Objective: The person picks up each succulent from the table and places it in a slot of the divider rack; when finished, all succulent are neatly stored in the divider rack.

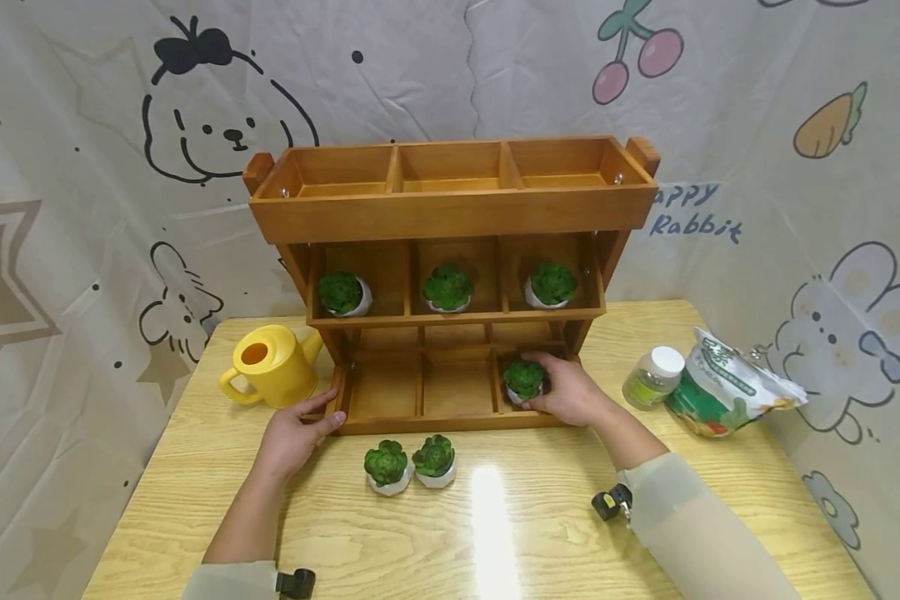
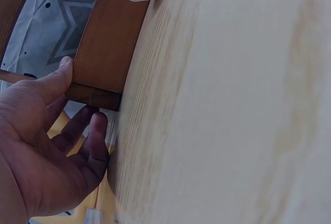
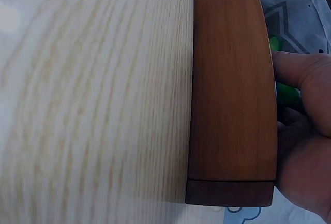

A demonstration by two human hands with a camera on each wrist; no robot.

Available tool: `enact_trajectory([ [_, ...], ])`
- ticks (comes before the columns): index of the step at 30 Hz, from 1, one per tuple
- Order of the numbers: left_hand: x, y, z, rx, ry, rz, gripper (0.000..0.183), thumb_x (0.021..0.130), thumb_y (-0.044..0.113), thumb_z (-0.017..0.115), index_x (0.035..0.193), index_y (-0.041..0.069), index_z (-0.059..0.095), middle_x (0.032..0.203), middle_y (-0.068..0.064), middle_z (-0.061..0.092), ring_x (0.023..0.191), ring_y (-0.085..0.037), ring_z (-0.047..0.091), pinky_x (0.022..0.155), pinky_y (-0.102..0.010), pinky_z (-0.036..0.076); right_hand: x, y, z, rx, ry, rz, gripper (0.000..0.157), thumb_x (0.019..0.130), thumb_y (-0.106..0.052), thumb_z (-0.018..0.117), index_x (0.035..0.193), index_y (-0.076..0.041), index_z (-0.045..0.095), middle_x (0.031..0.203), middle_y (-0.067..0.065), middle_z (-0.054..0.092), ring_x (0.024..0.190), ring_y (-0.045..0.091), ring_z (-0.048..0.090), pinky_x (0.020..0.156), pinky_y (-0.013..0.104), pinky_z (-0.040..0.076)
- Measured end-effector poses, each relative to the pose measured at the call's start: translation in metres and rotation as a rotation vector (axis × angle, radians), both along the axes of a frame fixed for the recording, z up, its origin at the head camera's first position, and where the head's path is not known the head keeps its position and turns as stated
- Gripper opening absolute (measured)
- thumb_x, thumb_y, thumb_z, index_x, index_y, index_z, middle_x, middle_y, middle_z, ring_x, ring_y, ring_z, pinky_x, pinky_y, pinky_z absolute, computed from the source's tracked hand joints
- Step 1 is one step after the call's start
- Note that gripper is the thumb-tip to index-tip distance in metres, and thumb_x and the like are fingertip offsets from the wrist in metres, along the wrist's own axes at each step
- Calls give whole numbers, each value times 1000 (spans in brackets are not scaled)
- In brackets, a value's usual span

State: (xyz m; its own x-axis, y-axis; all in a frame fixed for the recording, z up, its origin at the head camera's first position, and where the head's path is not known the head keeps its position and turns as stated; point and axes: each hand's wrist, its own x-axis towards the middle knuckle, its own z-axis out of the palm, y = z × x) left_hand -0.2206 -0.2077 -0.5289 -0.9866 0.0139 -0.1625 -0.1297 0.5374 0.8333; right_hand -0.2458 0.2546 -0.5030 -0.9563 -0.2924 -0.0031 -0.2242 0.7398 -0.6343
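A three-tier wooden planter shelf (image 1: 450,215) stands on the table. My right hand (image 1: 570,393) reaches into the right compartment of its bottom tier, thumb and fingers around a small potted succulent (image 1: 523,377) in a white pot. In the right wrist view the shelf's front board (image 3: 232,89) hides most of that plant. At the bottom tier's left end, my left hand (image 1: 294,437) grips the corner, thumb at the front board (image 2: 106,48) and fingers curled by the end. Two more potted succulents, a left one (image 1: 386,465) and a right one (image 1: 435,460), stand side by side before the shelf.
Each middle-tier compartment bears one potted succulent: left (image 1: 342,293), centre (image 1: 447,288) and right (image 1: 551,285). A yellow watering can (image 1: 273,371) stands left of the shelf. To the right are a white-capped jar (image 1: 652,379) and a green-and-white bag (image 1: 731,385). A patterned curtain (image 1: 435,75) hangs behind.
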Motion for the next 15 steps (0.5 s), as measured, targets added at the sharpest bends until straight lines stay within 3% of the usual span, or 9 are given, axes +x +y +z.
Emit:
enact_trajectory([
  [8,0,1,1,-10,3,-6,60,94,46,77,147,22,62,146,-21,58,135,-38,53,94,-43,53,0,2,2,8,1,-6,82,82,-13,87,153,-4,47,138,24,61,121,39,61,101,55,49],
  [15,0,0,1,-12,-1,-2,59,94,45,77,146,22,63,146,-21,58,131,-38,57,84,-33,55,1,2,0,-10,7,-19,84,82,-13,87,154,-6,46,145,24,57,126,40,58,104,55,47],
])
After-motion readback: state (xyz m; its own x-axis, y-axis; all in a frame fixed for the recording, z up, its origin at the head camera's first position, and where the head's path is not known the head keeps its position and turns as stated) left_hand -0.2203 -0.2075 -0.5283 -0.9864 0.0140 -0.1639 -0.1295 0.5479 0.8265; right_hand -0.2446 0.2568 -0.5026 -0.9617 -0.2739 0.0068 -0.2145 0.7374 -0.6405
